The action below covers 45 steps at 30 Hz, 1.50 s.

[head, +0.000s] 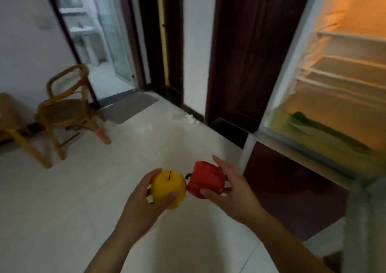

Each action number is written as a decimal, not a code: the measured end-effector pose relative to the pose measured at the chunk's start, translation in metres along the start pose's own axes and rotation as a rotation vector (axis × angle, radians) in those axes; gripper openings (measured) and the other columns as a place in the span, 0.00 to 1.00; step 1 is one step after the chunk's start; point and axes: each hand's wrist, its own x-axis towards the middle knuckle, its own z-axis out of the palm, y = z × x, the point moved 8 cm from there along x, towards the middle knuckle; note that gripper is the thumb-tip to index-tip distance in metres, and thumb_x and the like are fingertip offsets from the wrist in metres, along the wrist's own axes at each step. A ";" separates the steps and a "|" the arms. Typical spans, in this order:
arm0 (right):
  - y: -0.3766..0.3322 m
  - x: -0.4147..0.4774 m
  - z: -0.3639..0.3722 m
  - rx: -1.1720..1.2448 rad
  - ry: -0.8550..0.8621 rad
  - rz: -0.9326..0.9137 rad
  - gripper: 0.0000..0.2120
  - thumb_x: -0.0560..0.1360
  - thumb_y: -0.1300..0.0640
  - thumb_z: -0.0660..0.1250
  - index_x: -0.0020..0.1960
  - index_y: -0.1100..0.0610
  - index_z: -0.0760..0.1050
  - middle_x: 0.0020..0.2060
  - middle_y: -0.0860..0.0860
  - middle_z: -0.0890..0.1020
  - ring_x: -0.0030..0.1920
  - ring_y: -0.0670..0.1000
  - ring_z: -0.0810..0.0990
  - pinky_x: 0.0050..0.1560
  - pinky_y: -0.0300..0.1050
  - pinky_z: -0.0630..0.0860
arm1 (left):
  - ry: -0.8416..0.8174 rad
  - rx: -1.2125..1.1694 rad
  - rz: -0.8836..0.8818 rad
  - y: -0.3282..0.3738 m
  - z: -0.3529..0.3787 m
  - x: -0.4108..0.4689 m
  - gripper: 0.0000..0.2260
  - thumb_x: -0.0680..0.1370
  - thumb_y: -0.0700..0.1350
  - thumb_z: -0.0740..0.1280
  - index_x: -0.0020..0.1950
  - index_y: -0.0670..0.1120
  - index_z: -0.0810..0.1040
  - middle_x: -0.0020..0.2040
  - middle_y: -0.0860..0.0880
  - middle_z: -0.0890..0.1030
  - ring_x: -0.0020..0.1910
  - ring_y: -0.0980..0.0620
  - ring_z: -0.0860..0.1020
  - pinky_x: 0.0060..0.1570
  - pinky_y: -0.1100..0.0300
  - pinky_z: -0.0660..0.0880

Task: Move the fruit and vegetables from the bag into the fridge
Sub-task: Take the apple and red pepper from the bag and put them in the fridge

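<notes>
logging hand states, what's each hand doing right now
Left hand: fingers curled round the yellow apple.
Right hand: fingers curled round the red bell pepper.

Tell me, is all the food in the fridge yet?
Not yet. One green vegetable already lies low in the open fridge. The left hand holds a yellow apple and the right hand holds a red pepper; both are outside the fridge and need to go in. The bag is out of view, so I cannot tell if more is left.
</notes>
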 end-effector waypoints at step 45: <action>0.175 0.113 -0.473 -0.085 1.070 0.209 0.33 0.53 0.39 0.78 0.55 0.38 0.71 0.52 0.41 0.78 0.50 0.39 0.78 0.44 0.31 0.75 | -0.865 -0.051 0.577 0.289 0.537 0.345 0.31 0.59 0.69 0.71 0.61 0.67 0.69 0.63 0.60 0.71 0.59 0.56 0.74 0.52 0.50 0.78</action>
